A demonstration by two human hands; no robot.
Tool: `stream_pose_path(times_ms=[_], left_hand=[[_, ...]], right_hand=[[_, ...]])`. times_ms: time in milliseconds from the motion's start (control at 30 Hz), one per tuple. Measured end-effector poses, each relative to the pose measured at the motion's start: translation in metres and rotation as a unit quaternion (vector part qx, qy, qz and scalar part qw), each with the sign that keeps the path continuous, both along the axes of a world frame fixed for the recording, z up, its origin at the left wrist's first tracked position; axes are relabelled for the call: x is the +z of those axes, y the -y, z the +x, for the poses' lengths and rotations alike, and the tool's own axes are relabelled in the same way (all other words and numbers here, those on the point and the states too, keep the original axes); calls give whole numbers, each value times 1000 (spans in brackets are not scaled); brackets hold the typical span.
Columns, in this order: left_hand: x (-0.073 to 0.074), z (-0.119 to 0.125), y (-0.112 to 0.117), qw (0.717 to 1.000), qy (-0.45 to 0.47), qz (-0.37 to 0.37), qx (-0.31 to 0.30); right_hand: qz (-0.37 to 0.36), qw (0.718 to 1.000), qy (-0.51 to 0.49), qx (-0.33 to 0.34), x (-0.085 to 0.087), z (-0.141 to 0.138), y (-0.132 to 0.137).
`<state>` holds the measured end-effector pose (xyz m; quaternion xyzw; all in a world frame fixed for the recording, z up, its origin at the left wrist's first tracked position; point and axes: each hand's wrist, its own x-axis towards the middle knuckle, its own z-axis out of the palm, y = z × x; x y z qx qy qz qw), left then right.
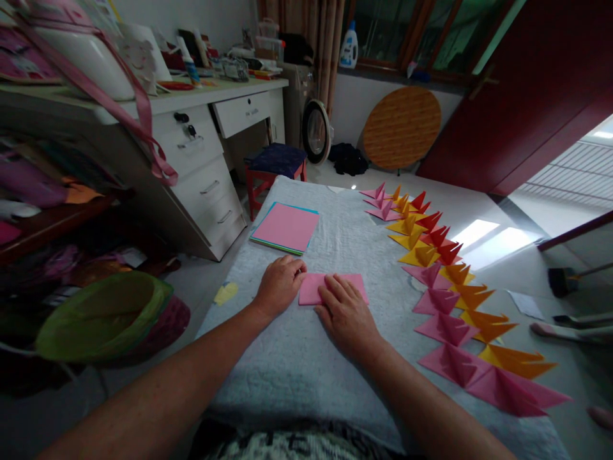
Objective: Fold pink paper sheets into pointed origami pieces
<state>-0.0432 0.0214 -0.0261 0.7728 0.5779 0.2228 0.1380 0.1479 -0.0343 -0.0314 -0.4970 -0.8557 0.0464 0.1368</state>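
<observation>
- From the head view, I find a folded pink paper sheet lying on the cloth-covered counter, nearly centred before the person; its long side runs crosswise.
- Right hand: I record it palm down on the sheet, fingers extended and pressed over its middle and right part.
- Left hand: fingers curled, fingertips at the sheet's upper left corner; I cannot tell whether they pinch the edge.
- I note the two hands apart from each other.
- Beyond the left hand, I see a stack of square paper, pink on top, with blue and green edges showing beneath.
- Along the right side of the counter, I observe two lines of folded paper cranes in pink, yellow, orange and red, set close together.
- A yellow paper scrap lies near the counter's left edge.
- Past the far end, I log a stool with a dark blue cover and red legs.
</observation>
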Motion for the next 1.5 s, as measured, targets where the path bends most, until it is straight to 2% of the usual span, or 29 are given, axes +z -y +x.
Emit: stream_pose_path(times_ms=[300,467,533,600,667,767,867,1000,1133,1267,1500], left_hand=[[2,-4,-4,1000,0,14,27],[16,-11,3,995,38,74,52],[22,-8,16,997,18,80,10],[22,-2,33,994,-32,69,-79],[16,3,50,985,-71,70,-143],[0,7,65,970,-121,75,-200],[-14,6,69,962,-152,94,-205],[-19,5,67,958,-167,108,-208],[-17,5,70,955,-179,97,-216],[-12,5,72,956,-187,62,-216],[1,6,72,956,-189,9,-223]], right_hand=[[-51,999,19,-1,6,0,4],[-60,998,25,-5,8,-2,4],[-65,998,26,-6,9,-2,4],[-68,997,22,-6,8,-2,4],[-66,998,14,-7,8,-2,5],[-64,998,6,-2,7,-2,7],[-68,998,6,4,8,-2,8],[-70,997,14,14,9,1,9],[-72,997,25,21,11,8,8],[-65,997,39,-3,12,19,4],[-43,997,55,-38,4,43,-3]])
